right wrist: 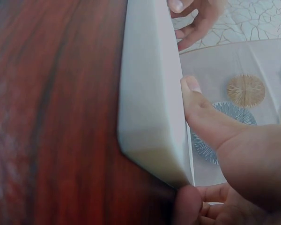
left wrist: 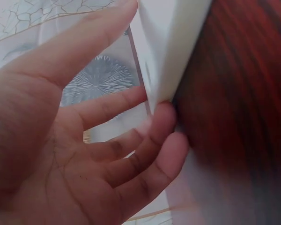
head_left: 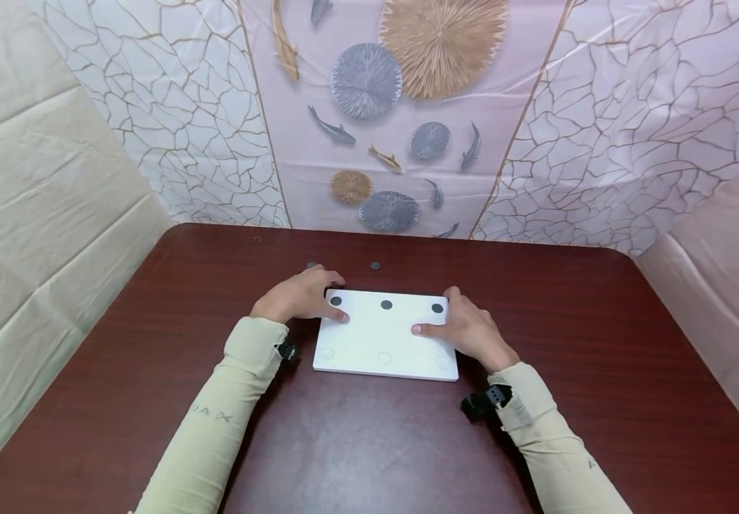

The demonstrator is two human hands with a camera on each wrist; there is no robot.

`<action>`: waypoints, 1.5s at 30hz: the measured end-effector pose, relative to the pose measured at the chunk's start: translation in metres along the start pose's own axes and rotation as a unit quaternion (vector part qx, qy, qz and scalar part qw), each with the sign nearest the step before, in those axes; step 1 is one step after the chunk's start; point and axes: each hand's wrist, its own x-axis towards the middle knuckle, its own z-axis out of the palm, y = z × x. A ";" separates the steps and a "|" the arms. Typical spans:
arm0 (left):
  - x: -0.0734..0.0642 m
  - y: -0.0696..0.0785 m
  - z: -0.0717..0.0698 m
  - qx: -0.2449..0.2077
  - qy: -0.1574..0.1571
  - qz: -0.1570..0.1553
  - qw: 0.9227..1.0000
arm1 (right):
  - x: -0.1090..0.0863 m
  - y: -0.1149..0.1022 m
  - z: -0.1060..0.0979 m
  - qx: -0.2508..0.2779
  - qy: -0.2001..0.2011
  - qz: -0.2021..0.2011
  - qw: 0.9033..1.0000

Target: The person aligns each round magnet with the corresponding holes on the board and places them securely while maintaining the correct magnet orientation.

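One white board (head_left: 375, 332) at centre frame bears three dark discs (head_left: 386, 305) and three pale circles (head_left: 385, 358); above it, two separate discs (head_left: 375, 266).

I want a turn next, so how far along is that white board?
Looks done: the far row of the board shows three dark spots. In hand: the left hand and right hand grip its sides. Maybe left to do: the near row's three pale circles show no dark spots, and two dark discs lie on the table beyond.
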 end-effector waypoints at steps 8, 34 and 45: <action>0.004 -0.004 0.003 -0.013 0.003 0.018 1.000 | 0.001 0.003 -0.005 0.003 -0.001 -0.001 1.000; 0.004 -0.015 0.010 -0.044 0.011 0.036 0.998 | -0.008 0.007 -0.031 0.097 -0.058 -0.030 0.993; 0.001 -0.017 0.009 -0.097 0.003 0.016 0.995 | -0.013 0.017 -0.057 0.088 0.000 -0.061 0.994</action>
